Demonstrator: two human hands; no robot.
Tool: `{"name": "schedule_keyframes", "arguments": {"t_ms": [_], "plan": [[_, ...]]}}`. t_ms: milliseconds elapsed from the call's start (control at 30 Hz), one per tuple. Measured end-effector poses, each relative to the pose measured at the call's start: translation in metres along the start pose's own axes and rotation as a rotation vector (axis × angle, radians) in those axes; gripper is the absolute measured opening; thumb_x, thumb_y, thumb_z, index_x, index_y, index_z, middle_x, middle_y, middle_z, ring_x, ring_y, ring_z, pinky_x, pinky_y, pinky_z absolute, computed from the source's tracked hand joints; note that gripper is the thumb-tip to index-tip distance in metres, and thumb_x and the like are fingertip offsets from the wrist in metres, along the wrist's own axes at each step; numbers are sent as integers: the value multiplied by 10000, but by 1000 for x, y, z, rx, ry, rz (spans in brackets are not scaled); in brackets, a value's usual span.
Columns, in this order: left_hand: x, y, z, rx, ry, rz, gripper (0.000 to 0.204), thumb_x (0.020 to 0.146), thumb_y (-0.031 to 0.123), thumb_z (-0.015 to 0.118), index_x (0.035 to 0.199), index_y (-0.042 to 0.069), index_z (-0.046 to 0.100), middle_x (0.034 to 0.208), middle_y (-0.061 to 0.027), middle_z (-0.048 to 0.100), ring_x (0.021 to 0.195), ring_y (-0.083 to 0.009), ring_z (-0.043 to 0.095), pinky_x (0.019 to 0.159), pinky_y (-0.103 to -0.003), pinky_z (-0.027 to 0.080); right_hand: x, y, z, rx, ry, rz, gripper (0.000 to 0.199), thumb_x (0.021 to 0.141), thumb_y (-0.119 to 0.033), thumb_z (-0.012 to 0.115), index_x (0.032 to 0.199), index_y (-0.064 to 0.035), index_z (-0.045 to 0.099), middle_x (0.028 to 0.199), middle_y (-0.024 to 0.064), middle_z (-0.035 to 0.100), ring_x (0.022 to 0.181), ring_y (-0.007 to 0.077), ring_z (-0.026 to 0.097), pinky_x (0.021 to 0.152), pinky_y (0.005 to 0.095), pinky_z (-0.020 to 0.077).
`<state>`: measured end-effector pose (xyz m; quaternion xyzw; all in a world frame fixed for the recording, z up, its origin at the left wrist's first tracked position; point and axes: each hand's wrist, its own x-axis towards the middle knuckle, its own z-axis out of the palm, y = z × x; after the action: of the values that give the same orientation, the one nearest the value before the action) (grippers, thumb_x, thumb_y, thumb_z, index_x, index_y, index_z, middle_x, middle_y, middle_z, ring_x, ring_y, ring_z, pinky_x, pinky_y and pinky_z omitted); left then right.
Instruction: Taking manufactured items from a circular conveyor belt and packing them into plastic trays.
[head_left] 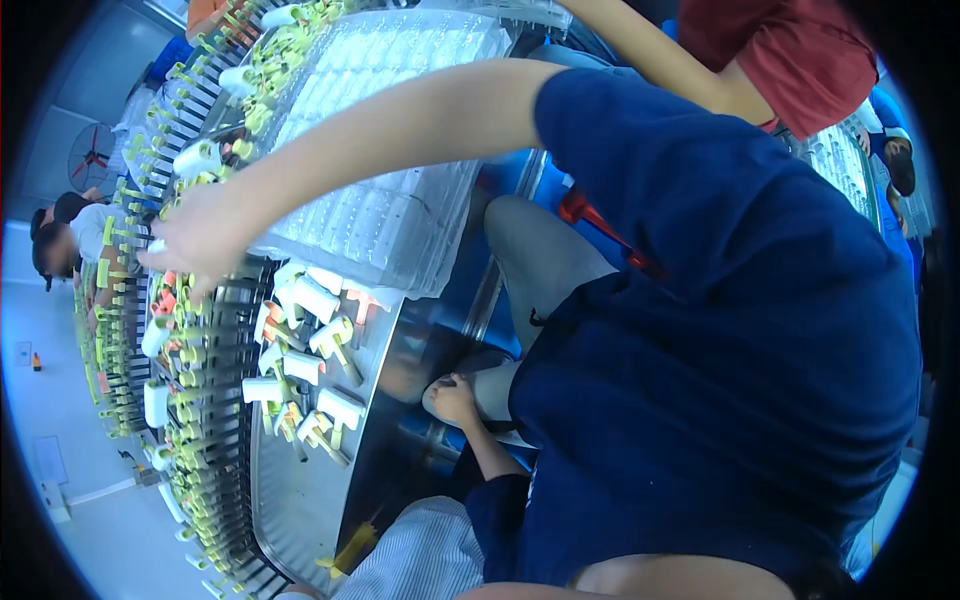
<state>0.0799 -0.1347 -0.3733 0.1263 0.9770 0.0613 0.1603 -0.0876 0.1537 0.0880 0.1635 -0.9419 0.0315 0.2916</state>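
Note:
My right hand [205,232] stretches out to the left over a curving line of thin dark upright pegs [215,400], many topped with yellow-green plastic pieces. Its fingers are spread, slightly blurred. A small white bit shows at the fingertips; whether it is held I cannot tell. My left hand [455,402] rests on my grey-trousered knee, fingers loosely bent, and nothing shows in it. Between peg line and lap, several T-shaped white pieces with yellow-green stems [335,340] lie loose on a metal bench [300,490]. An orange piece [365,302] lies with them.
Under my right forearm lies a stack of clear moulded plastic trays [350,225]. More yellow-green pieces [275,70] are heaped at the stack's far left. A person in a red shirt [800,65] is close by at upper right. Another's striped trousers [435,545] and a yellow object [355,548] show below.

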Motion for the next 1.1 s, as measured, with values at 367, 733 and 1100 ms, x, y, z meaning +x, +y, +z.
{"name": "schedule_keyframes", "arguments": {"t_ms": [367, 733, 1100], "plan": [[6, -21, 3, 31, 172, -134, 640, 766, 422, 641, 1131, -81, 487, 1042, -249, 548, 1035, -421, 500, 926, -491, 422, -244, -6, -113, 121, -256, -40, 810, 759, -259, 741, 1458, -235, 333, 1441, 105, 394, 1347, 284, 358, 1097, 521, 270], [18, -16, 3, 137, 56, -203, 678, 790, 439, 598, 1204, -64, 410, 1171, -258, 478, 1111, -413, 457, 916, -504, 407, -229, 19, -101, 65, 201, -221, 475, 827, -40, 569, 1296, -69, 500, 897, 72, 547, 1044, 278, 537, 921, 427, 426], [-17, 8, -15, 59, 179, -114, 503, 798, 381, 603, 1097, -24, 593, 1113, -214, 565, 1091, -391, 492, 894, -508, 428, -204, 24, -174, -145, 462, -397, 280, 878, -59, 548, 1151, -73, 606, 736, 52, 418, 917, 256, 610, 781, 375, 467]]}}
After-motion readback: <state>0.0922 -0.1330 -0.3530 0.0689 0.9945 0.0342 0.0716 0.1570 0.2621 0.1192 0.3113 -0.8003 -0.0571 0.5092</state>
